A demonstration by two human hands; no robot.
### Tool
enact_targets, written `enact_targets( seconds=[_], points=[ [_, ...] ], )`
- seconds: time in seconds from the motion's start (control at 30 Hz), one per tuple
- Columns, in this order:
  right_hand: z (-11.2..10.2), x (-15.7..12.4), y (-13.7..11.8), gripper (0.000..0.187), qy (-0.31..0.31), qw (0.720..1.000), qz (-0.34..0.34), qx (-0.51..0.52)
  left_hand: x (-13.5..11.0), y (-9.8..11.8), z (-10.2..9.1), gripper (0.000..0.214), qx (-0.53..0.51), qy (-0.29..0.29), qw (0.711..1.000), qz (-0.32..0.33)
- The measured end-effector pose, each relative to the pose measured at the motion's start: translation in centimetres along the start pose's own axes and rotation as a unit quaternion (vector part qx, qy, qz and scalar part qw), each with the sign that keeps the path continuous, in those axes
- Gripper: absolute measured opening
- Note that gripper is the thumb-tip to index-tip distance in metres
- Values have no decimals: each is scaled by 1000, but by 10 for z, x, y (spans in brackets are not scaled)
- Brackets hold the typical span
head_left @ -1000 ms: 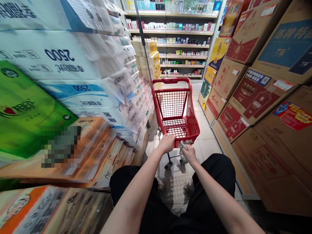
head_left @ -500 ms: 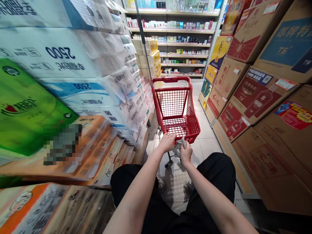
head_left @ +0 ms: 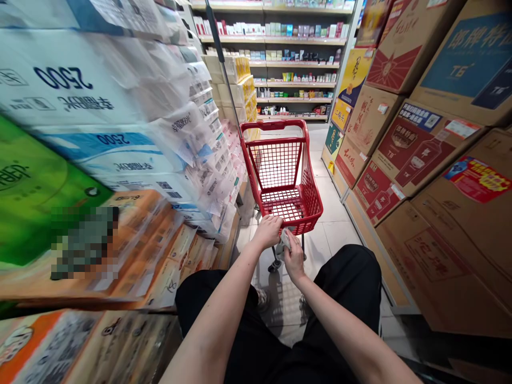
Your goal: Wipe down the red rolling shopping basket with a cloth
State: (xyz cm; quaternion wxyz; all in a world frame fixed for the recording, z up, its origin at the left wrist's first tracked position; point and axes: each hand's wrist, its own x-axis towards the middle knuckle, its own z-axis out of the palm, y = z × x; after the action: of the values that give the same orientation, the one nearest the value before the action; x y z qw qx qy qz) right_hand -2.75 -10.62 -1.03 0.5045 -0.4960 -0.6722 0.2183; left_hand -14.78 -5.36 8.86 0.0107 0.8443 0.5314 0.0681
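A red shopping cart [head_left: 311,188] with a grid-walled basket stands in front of my knees, and nothing shows inside the basket. My left hand [head_left: 268,232] has its fingers closed over the basket's near rim, at the left corner. Just to its right, my right hand [head_left: 295,260] grips a crumpled pale grey cloth [head_left: 283,241], which touches the near wall under the rim. Part of the cloth is hidden behind my fingers. A dark pole [head_left: 223,58] rises at the cart's left side.
Stacked tissue packs [head_left: 120,144] line the left, with a blurred-out dark object [head_left: 86,242] on an orange pack [head_left: 132,213]. Cardboard cartons [head_left: 436,144] are piled along the right. Shelves [head_left: 296,64] of small boxes and bottles stand at the far end.
My right hand has slid left with the cloth along the near wall, closer to my left hand. The left hand keeps its grip on the rim. The whole view has shifted slightly.
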Motion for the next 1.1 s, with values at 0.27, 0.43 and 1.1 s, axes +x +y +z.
enact_targets(
  seconds=[0.27, 0.43, 1.1],
  points=[
    [14, 5, -4, 60, 11, 998, 64, 2, -1, 2, 2, 19, 1, 3, 1000, 3],
    [19, 8, 0, 61, -14, 998, 41, -44, 0, 3, 3, 19, 8, 5, 1000, -4],
    [-25, 19, 34, 32, 126, 969, 208, 31, -6, -1, 3, 28, 17, 11, 1000, -1]
  ],
)
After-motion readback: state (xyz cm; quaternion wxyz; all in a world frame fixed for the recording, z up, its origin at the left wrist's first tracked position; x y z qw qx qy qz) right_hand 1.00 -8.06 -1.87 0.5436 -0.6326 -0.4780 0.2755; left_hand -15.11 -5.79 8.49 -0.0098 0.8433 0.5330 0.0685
